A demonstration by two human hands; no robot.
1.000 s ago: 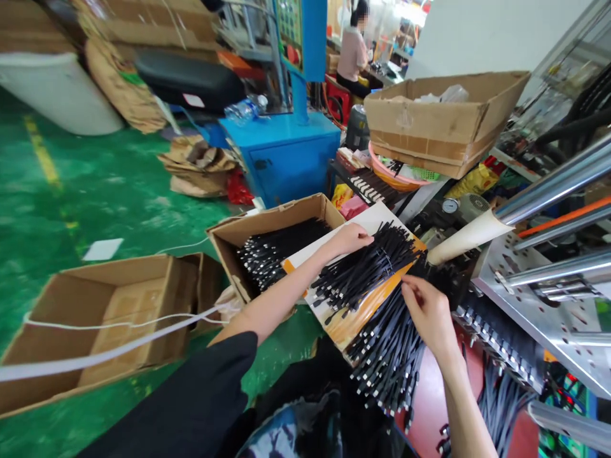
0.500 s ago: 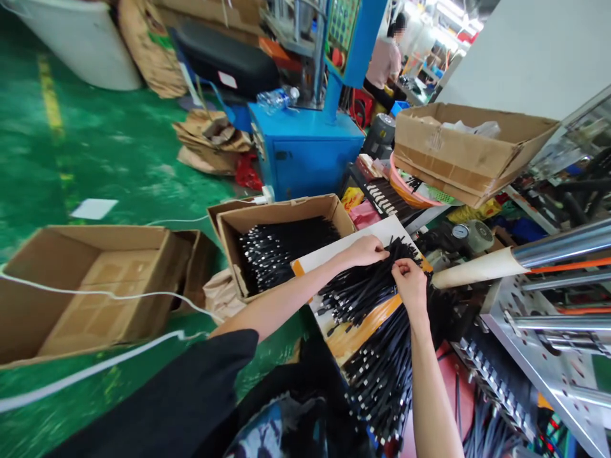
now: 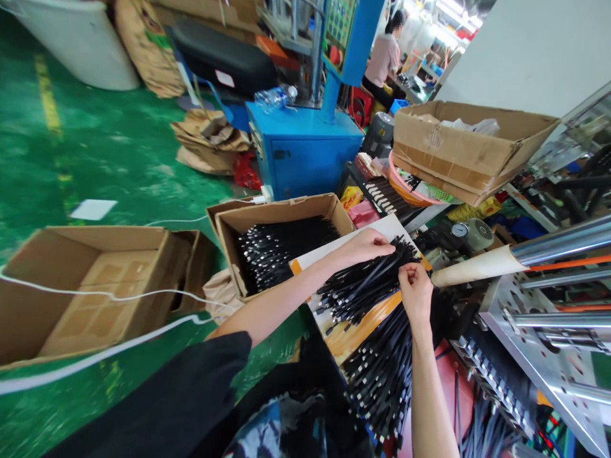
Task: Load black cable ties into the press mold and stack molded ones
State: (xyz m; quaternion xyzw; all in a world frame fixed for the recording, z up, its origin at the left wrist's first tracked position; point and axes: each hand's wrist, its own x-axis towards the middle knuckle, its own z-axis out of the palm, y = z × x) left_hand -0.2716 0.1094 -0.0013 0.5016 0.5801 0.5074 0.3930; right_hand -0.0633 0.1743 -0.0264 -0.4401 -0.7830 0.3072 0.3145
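Note:
A pile of thin black cables (image 3: 356, 289) with pale tips lies on a white and orange board (image 3: 353, 340). My left hand (image 3: 370, 246) is over the far end of this pile, its thumb and fingers pinched together. Beside the cables' right end, my right hand (image 3: 415, 289) is likewise closed in a pinch. Whatever either pinch holds is too small to make out. A second bundle of black cables (image 3: 382, 375) lies nearer to me, left of my right forearm.
Beyond the board, a cardboard box (image 3: 286, 207) holds more black cables. An open carton (image 3: 95, 273) stands on the green floor at left. Metal machine rods (image 3: 563, 245) and a perforated plate (image 3: 534, 362) flank my right arm. A co-worker (image 3: 383, 57) sits far back.
My hands have moved slightly apart: the right one to the right and a little down, the left fingertips slightly up and right. More of the cables between them shows.

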